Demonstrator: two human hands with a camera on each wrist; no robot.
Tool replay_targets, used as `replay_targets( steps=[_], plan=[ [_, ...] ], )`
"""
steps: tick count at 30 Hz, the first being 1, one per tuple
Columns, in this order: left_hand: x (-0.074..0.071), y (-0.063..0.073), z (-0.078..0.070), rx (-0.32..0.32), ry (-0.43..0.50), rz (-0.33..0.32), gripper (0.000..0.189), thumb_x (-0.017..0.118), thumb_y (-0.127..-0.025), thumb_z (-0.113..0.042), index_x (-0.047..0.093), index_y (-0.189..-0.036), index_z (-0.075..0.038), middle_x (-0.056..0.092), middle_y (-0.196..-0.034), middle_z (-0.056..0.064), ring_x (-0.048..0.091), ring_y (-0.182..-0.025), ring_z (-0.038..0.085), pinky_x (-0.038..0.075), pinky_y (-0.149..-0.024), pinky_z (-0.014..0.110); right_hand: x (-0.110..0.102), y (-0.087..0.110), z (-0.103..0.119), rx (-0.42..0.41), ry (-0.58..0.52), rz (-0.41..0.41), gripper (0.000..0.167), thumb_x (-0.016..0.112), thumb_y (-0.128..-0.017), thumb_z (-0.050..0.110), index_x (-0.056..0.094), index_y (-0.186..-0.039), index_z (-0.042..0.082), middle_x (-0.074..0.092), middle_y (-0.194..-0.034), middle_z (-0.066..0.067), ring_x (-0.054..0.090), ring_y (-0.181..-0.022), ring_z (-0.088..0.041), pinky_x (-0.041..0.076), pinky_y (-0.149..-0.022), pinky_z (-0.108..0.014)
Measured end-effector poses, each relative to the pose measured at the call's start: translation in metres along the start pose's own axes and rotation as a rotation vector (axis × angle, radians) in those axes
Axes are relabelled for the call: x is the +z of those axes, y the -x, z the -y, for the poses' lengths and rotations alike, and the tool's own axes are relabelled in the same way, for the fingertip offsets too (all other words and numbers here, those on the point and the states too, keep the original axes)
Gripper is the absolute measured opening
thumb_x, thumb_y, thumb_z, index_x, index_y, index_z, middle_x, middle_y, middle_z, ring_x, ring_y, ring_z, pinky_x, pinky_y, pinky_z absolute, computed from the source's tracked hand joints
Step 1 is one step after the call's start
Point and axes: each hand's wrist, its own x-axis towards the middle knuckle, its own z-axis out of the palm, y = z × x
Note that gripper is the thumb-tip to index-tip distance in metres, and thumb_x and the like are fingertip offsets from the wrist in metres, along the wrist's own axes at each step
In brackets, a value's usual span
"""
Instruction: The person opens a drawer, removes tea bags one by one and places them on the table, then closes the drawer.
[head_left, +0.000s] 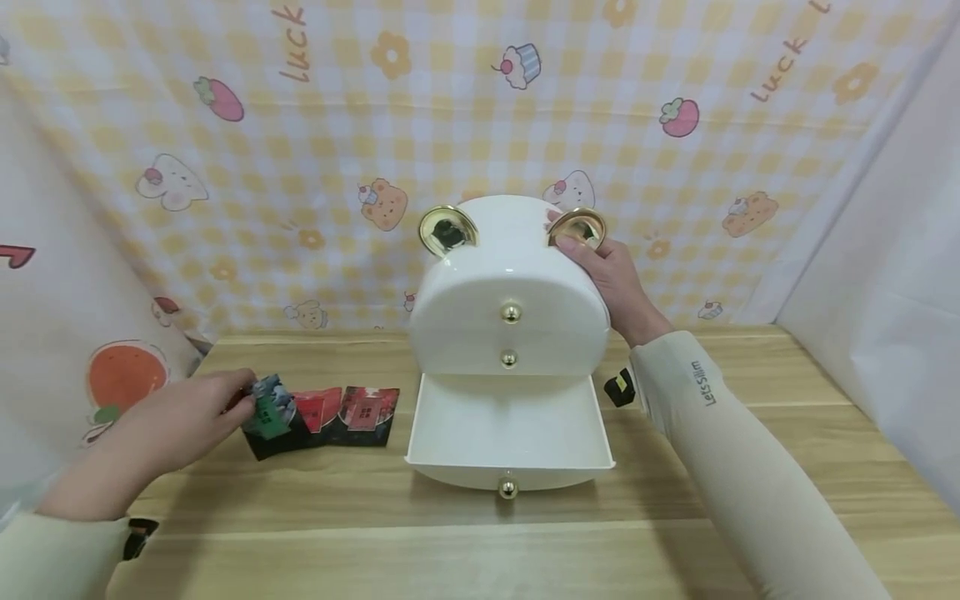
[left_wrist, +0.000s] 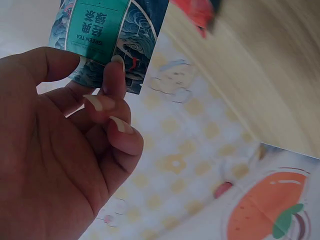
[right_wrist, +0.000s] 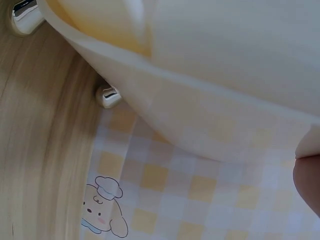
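My left hand [head_left: 198, 417] pinches a green and dark-blue tea bag packet [left_wrist: 102, 37], whose label reads "GREEN TEA" in the left wrist view. Beside it on the table lie two red and black packets, one nearer [head_left: 318, 407] and partly covered, the other [head_left: 367, 414] farther right. A glossy white storage box [head_left: 465, 325] with gold ears stands at the middle, its lowest drawer [head_left: 510, 417] pulled out with nothing visible inside. My right hand [head_left: 618, 283] grips the box's upper right side, thumb by the right ear [head_left: 581, 227] and the other fingers mostly hidden behind.
The wooden table [head_left: 337, 525] runs up to a yellow checked cloth [head_left: 300, 142] hung at the back. White cloth walls [head_left: 885, 275] close in both sides. Gold knobs [head_left: 510, 313] stick out from the box's front, and gold feet [right_wrist: 107, 96] sit under it.
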Motion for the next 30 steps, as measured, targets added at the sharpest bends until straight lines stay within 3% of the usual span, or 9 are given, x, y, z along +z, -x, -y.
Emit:
replay_targets(
  steps=[6,12,19,26,30],
  plan=[
    [0.004,-0.016,0.014,0.006,-0.043,0.009,0.022,0.046,-0.102,-0.02,0.048,-0.08,-0.016,0.042,-0.067,-0.002,0.038,-0.06,0.013,0.026,-0.054,0.029,-0.002,0.001,0.0,0.007,-0.017,-0.003,0.043,0.066,-0.099,0.028,0.062,-0.138,0.01,0.055,-0.15,0.004,0.061,-0.121,0.0,0.056,-0.083,-0.016],
    [0.008,-0.028,0.023,-0.013,-0.102,0.085,0.018,0.051,-0.102,-0.02,0.054,-0.086,-0.013,0.046,-0.069,0.0,0.043,-0.062,0.015,0.031,-0.056,0.031,-0.002,0.001,-0.002,0.013,-0.048,0.012,0.039,0.065,-0.1,0.028,0.065,-0.135,0.012,0.057,-0.148,0.006,0.067,-0.11,-0.001,0.058,-0.079,-0.018],
    [0.017,-0.043,0.032,-0.02,-0.143,0.118,0.019,0.053,-0.1,-0.023,0.056,-0.085,-0.012,0.05,-0.07,0.001,0.046,-0.065,0.017,0.034,-0.058,0.033,-0.001,-0.002,0.0,0.019,0.005,-0.015,0.04,0.068,-0.098,0.032,0.066,-0.134,0.014,0.064,-0.14,0.009,0.071,-0.094,-0.002,0.059,-0.071,-0.02],
    [0.028,-0.054,0.04,-0.051,-0.145,0.178,0.019,0.056,-0.099,-0.023,0.062,-0.098,-0.004,0.058,-0.081,0.005,0.052,-0.073,0.021,0.044,-0.066,0.039,-0.001,-0.002,-0.003,0.003,-0.02,-0.008,0.037,0.066,-0.099,0.027,0.067,-0.133,0.012,0.059,-0.147,0.005,0.063,-0.117,0.002,0.057,-0.082,-0.017],
    [0.033,-0.059,0.041,-0.061,-0.156,0.198,0.021,0.057,-0.099,-0.022,0.062,-0.101,-0.001,0.061,-0.083,0.007,0.053,-0.074,0.022,0.046,-0.068,0.041,-0.002,-0.001,-0.004,0.004,-0.027,-0.009,0.037,0.065,-0.1,0.027,0.066,-0.134,0.012,0.057,-0.148,0.005,0.062,-0.118,0.0,0.057,-0.082,-0.017]
  ],
)
